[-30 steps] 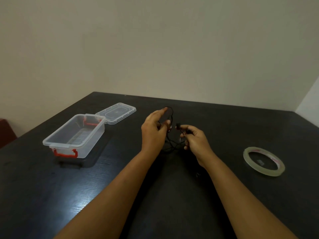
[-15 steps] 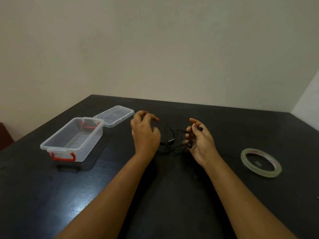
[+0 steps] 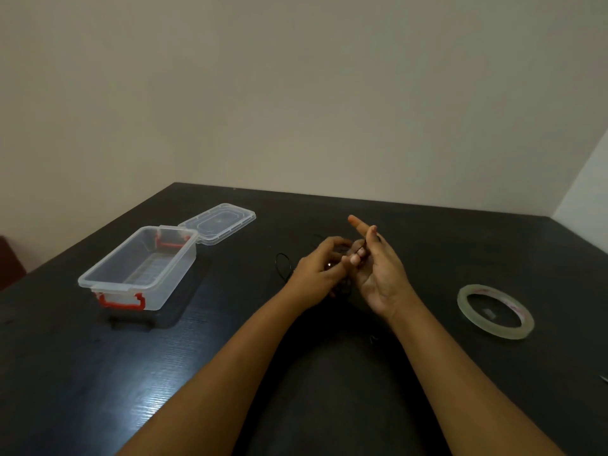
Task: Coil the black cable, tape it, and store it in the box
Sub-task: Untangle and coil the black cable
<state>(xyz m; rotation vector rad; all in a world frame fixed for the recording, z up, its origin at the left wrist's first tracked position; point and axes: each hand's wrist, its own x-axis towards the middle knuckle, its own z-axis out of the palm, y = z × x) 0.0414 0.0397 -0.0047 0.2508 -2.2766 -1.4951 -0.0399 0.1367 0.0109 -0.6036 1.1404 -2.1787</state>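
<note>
A thin black cable (image 3: 283,265) lies tangled on the dark table (image 3: 98,373), with one loop showing left of my hands and the rest bunched between them. My left hand (image 3: 314,274) has its fingers curled round part of the cable bundle. My right hand (image 3: 378,274) is palm up, index finger stretched out, the other fingers curled over a strand of the cable. The two hands touch. A clear plastic box (image 3: 121,287) with red latches stands open to the left. A roll of clear tape (image 3: 503,334) lies flat to the right.
The box's clear lid (image 3: 217,223) lies flat behind the box. A plain wall runs along the table's far edge. A small dark scrap (image 3: 372,339) sits on the table by my right forearm.
My hands, apart half a second ago, have come together over the cable. The right hand has turned palm up with its index finger out. The cable loops have shifted.
</note>
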